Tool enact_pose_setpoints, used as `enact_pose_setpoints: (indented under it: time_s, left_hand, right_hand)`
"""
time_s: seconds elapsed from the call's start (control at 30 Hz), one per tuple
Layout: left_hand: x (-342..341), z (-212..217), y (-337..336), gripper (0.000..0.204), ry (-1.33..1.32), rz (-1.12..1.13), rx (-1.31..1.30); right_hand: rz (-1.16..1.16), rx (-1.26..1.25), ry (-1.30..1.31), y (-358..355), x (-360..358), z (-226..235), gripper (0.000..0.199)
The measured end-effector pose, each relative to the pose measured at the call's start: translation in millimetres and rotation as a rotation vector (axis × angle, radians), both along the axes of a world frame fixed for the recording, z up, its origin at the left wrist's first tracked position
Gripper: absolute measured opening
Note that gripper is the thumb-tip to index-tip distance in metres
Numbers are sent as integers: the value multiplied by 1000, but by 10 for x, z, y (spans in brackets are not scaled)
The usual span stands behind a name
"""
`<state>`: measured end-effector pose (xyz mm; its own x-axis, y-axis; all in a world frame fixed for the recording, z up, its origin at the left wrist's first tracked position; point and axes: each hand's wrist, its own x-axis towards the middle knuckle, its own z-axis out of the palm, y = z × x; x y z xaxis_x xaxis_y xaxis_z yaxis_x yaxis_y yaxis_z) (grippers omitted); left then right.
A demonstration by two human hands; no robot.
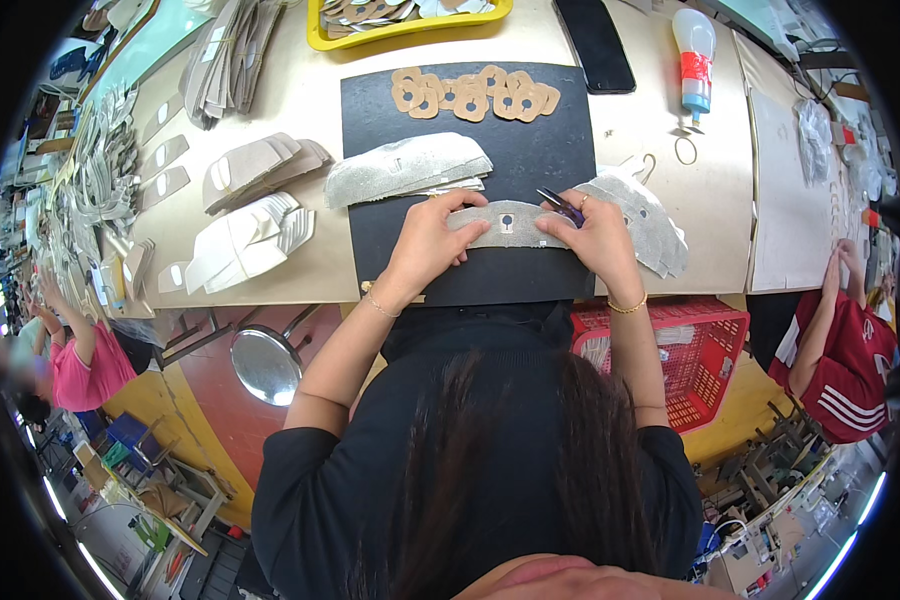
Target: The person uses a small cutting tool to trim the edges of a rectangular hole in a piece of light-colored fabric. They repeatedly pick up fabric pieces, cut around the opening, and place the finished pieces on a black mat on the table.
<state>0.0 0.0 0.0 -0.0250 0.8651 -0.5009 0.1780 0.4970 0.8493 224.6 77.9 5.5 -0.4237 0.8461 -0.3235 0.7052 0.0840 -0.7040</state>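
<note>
A curved grey fabric piece (522, 232) with a small keyhole-shaped mark at its middle lies in front of me over the black mat (470, 275). My left hand (432, 238) pinches its left end between thumb and fingers. At the right end, my right hand (602, 238) presses its thumb on the piece while holding small dark purple snips (562, 206), whose points face left. Just beyond sits a stack of similar grey pieces (410, 165). More grey pieces (645, 225) are fanned out beside my right hand. Several tan cut-outs with holes (470, 95) lie at the mat's far side.
A yellow tray (410, 32) of cut pieces stands at the back. To the right are a black phone (595, 45) and a glue bottle (696, 65). Stacked brown pieces (260, 172) and white pieces (245, 240) lie left. A red basket (705, 375) is below the table.
</note>
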Motion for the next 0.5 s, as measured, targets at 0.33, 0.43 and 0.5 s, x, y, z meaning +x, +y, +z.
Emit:
enact_pose_setpoints:
  time_s: [0.33, 0.43, 0.5]
  left_hand:
    - [15, 14, -6, 27, 17, 21, 37]
    - [7, -1, -17, 28, 5, 27, 37]
    - [1, -18, -20, 28, 4, 24, 38]
  right_hand:
    - [5, -1, -11, 5, 2, 13, 31]
    - [0, -17, -10, 1, 5, 16, 30]
    - [1, -7, -1, -2, 7, 8, 30]
